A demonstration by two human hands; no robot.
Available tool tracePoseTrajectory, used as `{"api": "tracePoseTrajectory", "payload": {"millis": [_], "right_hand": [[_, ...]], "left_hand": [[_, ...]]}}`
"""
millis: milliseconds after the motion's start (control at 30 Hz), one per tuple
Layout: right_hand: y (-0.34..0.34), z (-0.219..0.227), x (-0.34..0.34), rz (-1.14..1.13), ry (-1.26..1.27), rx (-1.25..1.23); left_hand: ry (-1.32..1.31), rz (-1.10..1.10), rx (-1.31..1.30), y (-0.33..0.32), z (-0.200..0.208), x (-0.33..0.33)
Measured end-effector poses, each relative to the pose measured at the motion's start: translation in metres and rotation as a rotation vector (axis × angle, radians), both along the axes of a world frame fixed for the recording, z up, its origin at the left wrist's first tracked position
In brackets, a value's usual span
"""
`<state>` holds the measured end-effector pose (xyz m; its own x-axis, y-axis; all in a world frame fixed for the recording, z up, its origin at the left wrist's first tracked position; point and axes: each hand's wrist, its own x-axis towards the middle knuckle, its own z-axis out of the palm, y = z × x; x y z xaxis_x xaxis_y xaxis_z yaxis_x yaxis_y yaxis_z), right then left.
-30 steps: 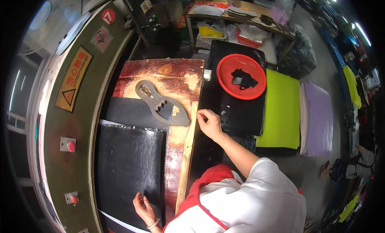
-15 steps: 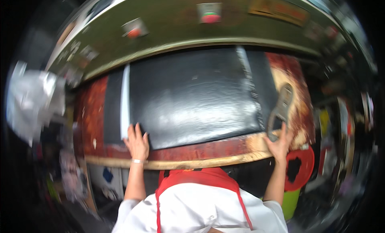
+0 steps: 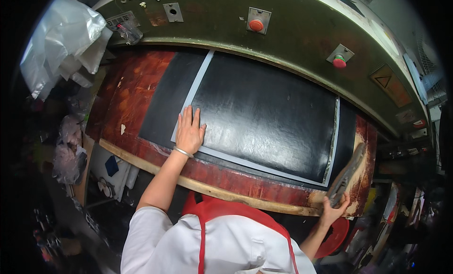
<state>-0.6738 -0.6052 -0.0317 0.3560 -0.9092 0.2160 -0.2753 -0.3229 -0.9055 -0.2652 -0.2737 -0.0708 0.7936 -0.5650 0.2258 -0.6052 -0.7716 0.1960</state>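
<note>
My left hand point(image 3: 189, 136) lies flat, fingers stretched, on the front left corner of a glossy black sheet point(image 3: 264, 118). A pale blue-grey sheet point(image 3: 191, 92) shows beneath it as a strip along the left, front and right edges. My right hand point(image 3: 336, 209) grips the near end of a sole-shaped cutting die point(image 3: 348, 172), thumb on one side and fingers on the other. The die is tipped up on its edge, right of the sheets. A wider dark layer point(image 3: 158, 109) lies under both sheets.
The worn red board point(image 3: 125, 94) has a pale wooden front edge. Behind it runs a green machine beam point(image 3: 212, 24) with a red button point(image 3: 256, 25) and a pinkish-red button point(image 3: 339, 61). Clear plastic bags point(image 3: 66, 38) hang at left. A red bin point(image 3: 334, 238) stands below right.
My right hand has closed on the die, which has gone from lying flat to standing on edge. My left hand rests farther onto the black sheet. The whole view has turned.
</note>
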Motion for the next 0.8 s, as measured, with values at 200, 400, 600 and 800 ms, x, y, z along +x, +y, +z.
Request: {"api": "tracePoseTrajectory", "payload": {"millis": [200, 400, 600, 800], "right_hand": [[0.088, 0.027, 0.124, 0.469, -0.378, 0.337], [0.140, 0.026, 0.283, 0.720, -0.078, 0.314], [0.211, -0.010, 0.381, 0.529, 0.173, -0.309], [0.207, -0.016, 0.403, 0.521, 0.248, -0.333]], "left_hand": [[0.024, -0.024, -0.201, 0.003, -0.001, 0.003], [0.055, -0.057, -0.375, 0.010, -0.001, 0.004], [0.077, -0.058, -0.453, 0.006, -0.007, 0.010], [0.087, -0.059, -0.447, -0.009, -0.001, 0.033]]}}
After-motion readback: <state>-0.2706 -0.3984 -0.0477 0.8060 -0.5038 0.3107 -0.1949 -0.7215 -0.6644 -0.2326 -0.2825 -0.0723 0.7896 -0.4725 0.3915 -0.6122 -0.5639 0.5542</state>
